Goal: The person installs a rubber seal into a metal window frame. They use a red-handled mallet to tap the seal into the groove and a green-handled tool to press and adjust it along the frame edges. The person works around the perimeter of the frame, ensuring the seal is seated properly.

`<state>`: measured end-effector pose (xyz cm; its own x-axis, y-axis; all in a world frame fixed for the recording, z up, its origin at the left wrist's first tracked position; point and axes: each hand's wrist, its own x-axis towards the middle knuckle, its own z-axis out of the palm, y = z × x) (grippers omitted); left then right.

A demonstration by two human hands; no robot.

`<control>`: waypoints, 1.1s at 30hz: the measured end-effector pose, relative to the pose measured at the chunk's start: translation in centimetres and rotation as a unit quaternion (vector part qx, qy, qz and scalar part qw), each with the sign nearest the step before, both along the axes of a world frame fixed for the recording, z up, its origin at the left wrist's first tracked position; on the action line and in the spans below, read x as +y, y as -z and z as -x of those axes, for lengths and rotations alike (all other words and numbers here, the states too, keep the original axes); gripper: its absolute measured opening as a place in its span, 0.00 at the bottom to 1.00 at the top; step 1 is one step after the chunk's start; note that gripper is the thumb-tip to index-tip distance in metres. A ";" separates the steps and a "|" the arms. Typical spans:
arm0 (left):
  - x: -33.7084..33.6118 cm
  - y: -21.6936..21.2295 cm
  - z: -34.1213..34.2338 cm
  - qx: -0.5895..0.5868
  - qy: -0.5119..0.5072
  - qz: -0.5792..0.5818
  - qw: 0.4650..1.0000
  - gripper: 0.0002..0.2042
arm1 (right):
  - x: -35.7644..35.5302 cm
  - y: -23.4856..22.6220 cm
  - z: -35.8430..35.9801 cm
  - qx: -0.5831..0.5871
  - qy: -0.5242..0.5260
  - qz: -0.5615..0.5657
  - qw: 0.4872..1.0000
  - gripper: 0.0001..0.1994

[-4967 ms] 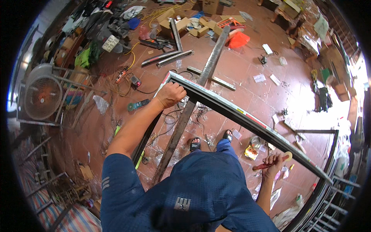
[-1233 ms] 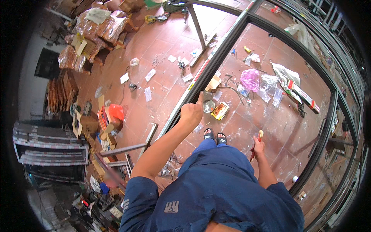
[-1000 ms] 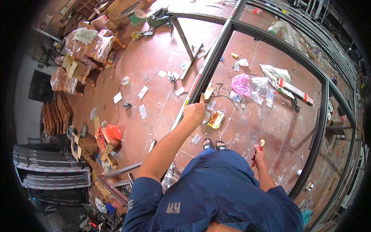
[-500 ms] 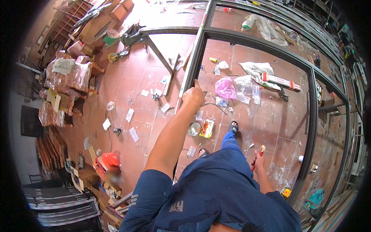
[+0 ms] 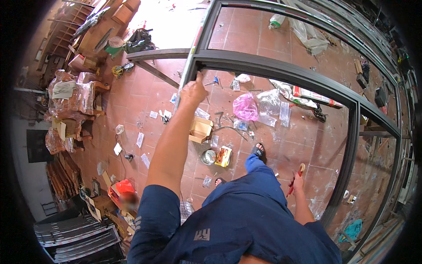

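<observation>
A large dark metal frame point(image 5: 281, 70) with crossbars stands around and in front of me. My left hand point(image 5: 194, 91) is closed round its left upright, just below the corner with a thick crossbar; one finger points up along the inner side. My right hand point(image 5: 297, 181) hangs low at my right side, closed on a slim red tool with a rounded tan end point(image 5: 301, 168). The tool's kind is unclear, since the fingers cover its middle.
On the tiled floor lie a pink plastic bag point(image 5: 245, 107), a small cardboard box point(image 5: 201, 130), a round tin point(image 5: 209, 156) and a yellow packet point(image 5: 223, 156). Plastic-wrapped wooden furniture point(image 5: 90, 94) stands at left. A horizontal bar point(image 5: 160, 54) juts left from the frame.
My left hand has moved up the upright to near the corner. The view has shifted, bringing the crossbar lower and uncovering the cardboard box. My right hand still holds the red tool.
</observation>
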<state>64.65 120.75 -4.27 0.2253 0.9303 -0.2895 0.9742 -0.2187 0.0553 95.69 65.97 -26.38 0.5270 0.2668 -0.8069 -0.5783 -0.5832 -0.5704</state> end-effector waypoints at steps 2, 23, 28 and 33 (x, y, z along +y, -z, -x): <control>1.9 -0.1 -1.3 -0.009 -0.002 -0.001 1.000 0.47 | 1.6 0.1 -3.2 -0.005 -0.015 -0.009 1.000 0.17; -2.2 4.9 -8.1 -0.125 0.254 -0.274 0.919 0.28 | 1.0 -1.8 -5.0 -0.003 0.147 0.011 0.989 0.19; -3.4 4.7 -12.2 -0.176 0.277 -0.234 0.915 0.30 | 0.5 0.2 -2.6 -0.028 0.212 0.004 0.977 0.20; -4.1 4.8 -14.3 -0.201 0.293 -0.226 0.907 0.32 | 2.2 -0.5 -0.1 -0.035 0.197 0.003 0.980 0.21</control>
<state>78.98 116.62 -9.09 0.7216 0.6208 0.3064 0.6048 -0.7807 0.1572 95.81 68.20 -25.83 0.6424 0.0271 -0.7659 -0.7189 -0.3250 -0.6145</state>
